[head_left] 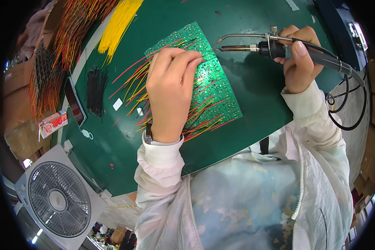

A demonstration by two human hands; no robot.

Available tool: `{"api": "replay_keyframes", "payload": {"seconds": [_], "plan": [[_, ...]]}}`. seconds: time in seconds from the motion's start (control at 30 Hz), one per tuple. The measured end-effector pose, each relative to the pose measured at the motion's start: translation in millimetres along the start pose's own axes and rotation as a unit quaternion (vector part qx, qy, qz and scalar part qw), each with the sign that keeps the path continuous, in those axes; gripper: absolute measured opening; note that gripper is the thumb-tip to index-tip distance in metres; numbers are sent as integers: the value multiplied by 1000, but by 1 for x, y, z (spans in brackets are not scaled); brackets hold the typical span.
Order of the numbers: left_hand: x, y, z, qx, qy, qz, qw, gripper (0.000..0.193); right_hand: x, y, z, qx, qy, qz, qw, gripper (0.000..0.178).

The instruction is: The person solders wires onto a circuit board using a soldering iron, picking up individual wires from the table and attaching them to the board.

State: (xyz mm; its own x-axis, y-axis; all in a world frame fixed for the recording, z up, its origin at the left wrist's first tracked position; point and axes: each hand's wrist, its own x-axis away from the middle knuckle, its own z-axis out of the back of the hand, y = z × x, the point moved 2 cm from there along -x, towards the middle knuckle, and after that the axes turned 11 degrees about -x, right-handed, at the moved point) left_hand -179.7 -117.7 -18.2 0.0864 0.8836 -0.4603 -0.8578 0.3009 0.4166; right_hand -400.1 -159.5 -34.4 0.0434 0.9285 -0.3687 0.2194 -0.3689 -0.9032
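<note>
A green circuit board (212, 77) lies tilted on the table, with red, yellow and black wires (206, 109) across it and sticking out past its left side. My left hand (171, 89) is over the board's middle, its thumb and fingers pinched together at the surface; a bit of red wire shows at the fingertips. To the right, my right hand (301, 58) grips a soldering iron (275, 49) with a thin metal feed tube (241, 36) clamped above it. The iron's tip points left, close to the board's right edge.
Bundles of yellow wires (117, 29), black wires (96, 91) and red-orange wires (85, 25) lie at the left. A phone (74, 101), a drink carton (53, 124) and a box fan (59, 201) are nearer the left edge. The iron's cable (364, 104) loops down at right.
</note>
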Motion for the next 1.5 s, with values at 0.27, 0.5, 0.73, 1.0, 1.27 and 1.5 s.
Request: {"api": "replay_keyframes", "payload": {"seconds": [0.27,0.5,0.73,1.0,1.27,1.5], "plan": [[1,1,-5,-19,-12,-1,1000,12,1,3,2,-12,-41,-3,999,28],[1,0,-6,-28,-15,-1,999,13,2,5,1,-11,-91,23,995,28],[1,2,-6,-46,-9,-14,999,14,1,10,1,-25,-130,47,990,26],[0,4,-7,-65,5,-36,997,15,2,11,2,-13,-140,56,988,28],[1,5,-8,-86,12,-48,995,14,1,11,6,14,-176,113,978,26],[1,6,-8,-116,17,-63,991,13,3,13,6,6,-181,116,977,25]]}}
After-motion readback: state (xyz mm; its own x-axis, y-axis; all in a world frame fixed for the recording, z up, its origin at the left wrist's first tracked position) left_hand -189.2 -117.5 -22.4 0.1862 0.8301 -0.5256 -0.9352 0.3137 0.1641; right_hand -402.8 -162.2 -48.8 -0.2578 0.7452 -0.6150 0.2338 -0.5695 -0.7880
